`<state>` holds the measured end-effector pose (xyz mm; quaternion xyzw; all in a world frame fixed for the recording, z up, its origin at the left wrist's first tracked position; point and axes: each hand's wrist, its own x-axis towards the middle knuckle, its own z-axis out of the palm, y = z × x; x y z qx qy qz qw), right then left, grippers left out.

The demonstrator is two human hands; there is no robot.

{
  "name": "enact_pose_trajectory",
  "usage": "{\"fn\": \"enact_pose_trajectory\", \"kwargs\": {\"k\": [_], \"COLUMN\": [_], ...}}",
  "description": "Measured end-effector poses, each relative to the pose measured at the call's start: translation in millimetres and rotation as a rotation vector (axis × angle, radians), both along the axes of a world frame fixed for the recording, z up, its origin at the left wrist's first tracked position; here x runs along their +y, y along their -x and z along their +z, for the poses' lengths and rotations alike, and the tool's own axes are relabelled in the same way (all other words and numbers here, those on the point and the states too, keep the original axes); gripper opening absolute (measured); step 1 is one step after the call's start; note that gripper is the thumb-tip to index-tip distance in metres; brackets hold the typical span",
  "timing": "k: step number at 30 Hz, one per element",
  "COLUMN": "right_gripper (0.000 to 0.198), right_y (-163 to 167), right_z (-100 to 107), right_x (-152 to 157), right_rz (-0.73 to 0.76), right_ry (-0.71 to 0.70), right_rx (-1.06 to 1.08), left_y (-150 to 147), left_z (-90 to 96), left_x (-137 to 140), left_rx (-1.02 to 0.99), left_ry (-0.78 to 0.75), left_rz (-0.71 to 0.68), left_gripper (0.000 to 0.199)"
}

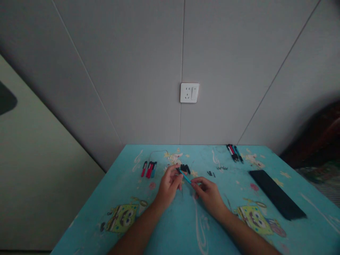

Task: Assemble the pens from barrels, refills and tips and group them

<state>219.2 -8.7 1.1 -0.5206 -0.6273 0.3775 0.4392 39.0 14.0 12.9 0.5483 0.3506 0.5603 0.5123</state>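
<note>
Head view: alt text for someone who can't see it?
Left hand and right hand hold a slim blue stick between them over a turquoise cartoon-print table; black pieces lie just beyond, red and blue tubes left, pens and a dark slab right.

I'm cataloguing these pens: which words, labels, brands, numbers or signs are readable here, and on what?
Nothing is legible.
Red and blue pens at left: any print is too small to read.
Back-right pens: likewise too small.
Blue pen piece in the left hand and right hand: no lettering discernible.
White wall socket: any switch mark is too small.
Turquoise tabletop: pale curling marks; cannot tell whether they are letters.
</note>
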Motion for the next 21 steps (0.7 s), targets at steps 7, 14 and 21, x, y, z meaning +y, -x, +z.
{"fn": "enact_pose_trajectory", "kwargs": {"k": [7,14,21], "right_gripper": [0.028,0.031,0.036], "right_y": [-4.0,-12.5,-9.5], "right_z": [6.6,18.0,21.0], "right_x": [2.7,-3.5,-10.5], "right_rz": [-0.101,-0.148,0.049], "right_ry": [-0.035,-0.151,-0.135], "right_rx": [0.101,0.07,0.001], "left_y": [-0.8,-3.5,-7.5], "left_z": [-6.4,-14.2,-2.2], "left_x": [3.7,3.2,-6.0], "left_rx": [0.013,0.178,0.418], "left_ry": [0.016,0.062,-0.249], "left_rz": [0.016,-0.13,-0.15], "left_gripper": [0.021,0.026,0.021]}}
